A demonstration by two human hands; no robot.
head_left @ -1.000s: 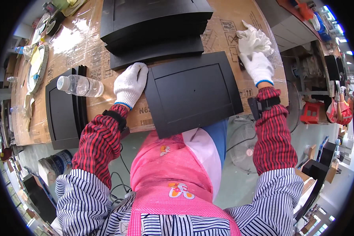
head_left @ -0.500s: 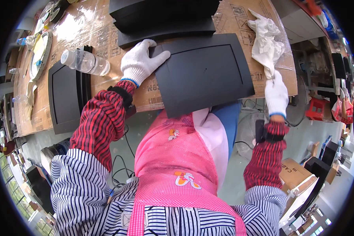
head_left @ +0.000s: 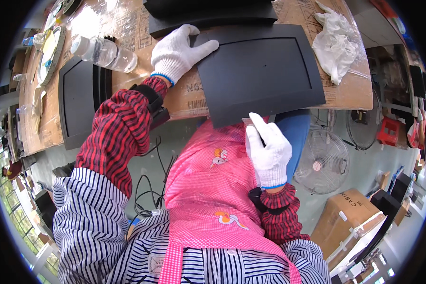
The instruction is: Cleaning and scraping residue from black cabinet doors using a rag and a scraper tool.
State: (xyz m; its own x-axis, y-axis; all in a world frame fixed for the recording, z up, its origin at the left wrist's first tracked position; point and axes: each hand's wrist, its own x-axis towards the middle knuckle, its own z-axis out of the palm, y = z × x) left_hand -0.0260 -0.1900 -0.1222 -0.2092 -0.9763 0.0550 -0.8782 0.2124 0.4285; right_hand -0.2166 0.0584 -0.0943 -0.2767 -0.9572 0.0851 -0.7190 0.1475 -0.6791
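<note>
The left hand (head_left: 177,52), in a white glove, lay flat with fingers spread on the top left corner of a black panel (head_left: 262,71), pressing it against the worktop (head_left: 189,97), which was covered in brown cardboard. The panel sat tilted near the worktop's front edge, its lower edge hanging over toward the person's pink apron (head_left: 213,189). The right hand (head_left: 269,154), also gloved in white, was raised at that overhanging lower edge, its fingers half curled and its fingertips touching the rim; whether it pinched something small there could not be told.

Beyond the panel, more black panels (head_left: 213,16) lay stacked at the far side of the worktop. A crumpled white cloth (head_left: 336,45) rested on the cardboard just to the right of the panel, apart from both hands. To the left, a clear plastic bottle (head_left: 104,49) lay on its side near another black panel (head_left: 80,102). A floor fan (head_left: 324,163) stood below the worktop on the right, with a cardboard box (head_left: 348,222) beside it.
</note>
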